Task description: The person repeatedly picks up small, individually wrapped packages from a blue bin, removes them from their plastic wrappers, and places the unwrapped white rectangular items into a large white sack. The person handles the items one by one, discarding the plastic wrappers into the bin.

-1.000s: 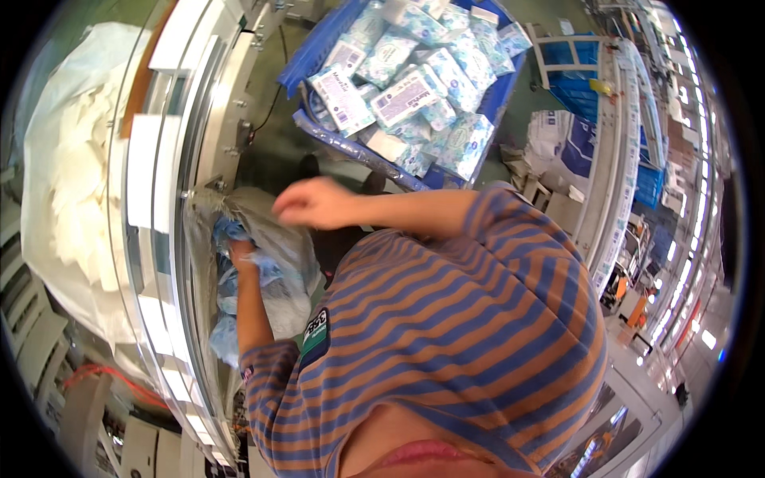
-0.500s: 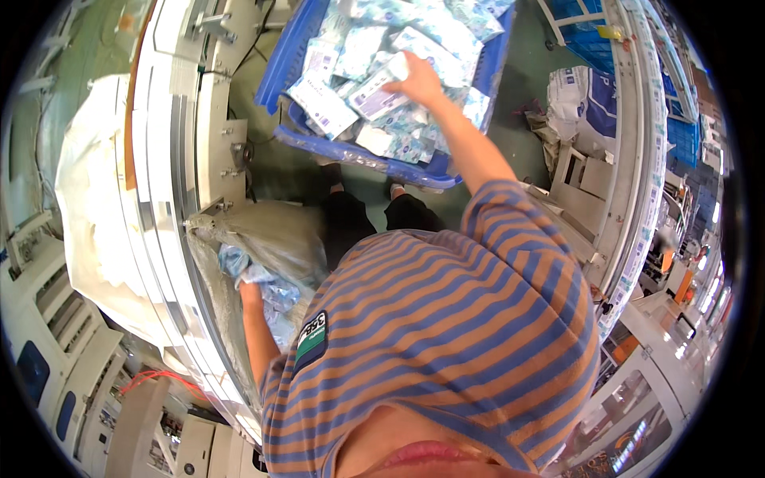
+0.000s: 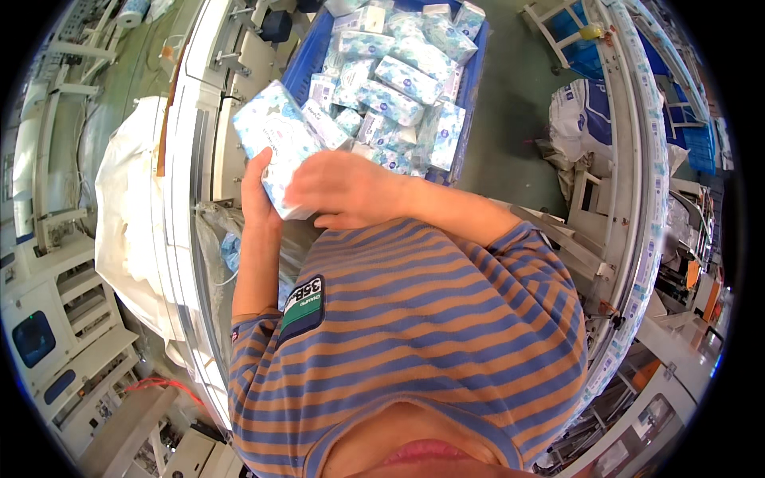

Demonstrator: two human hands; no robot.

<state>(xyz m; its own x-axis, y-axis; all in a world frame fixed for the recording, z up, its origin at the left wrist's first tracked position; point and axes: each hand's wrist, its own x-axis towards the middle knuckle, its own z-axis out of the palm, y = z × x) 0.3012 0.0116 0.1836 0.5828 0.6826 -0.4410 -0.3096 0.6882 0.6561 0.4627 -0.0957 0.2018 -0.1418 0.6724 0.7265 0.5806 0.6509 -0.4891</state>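
Both hands clamp one tissue pack (image 3: 279,143): left hand (image 3: 256,191) beneath, right hand (image 3: 343,187) beside; long axis runs toward the blue crate (image 3: 472,76).

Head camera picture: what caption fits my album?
Both hands hold tissue packs above a blue crate full of them.

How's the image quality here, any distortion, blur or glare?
Head view: strong fisheye, with a black rim and the white machine frame bowing; lighting even and bright; both hands and the tissue pack fairly sharp; detail smears toward the edges.
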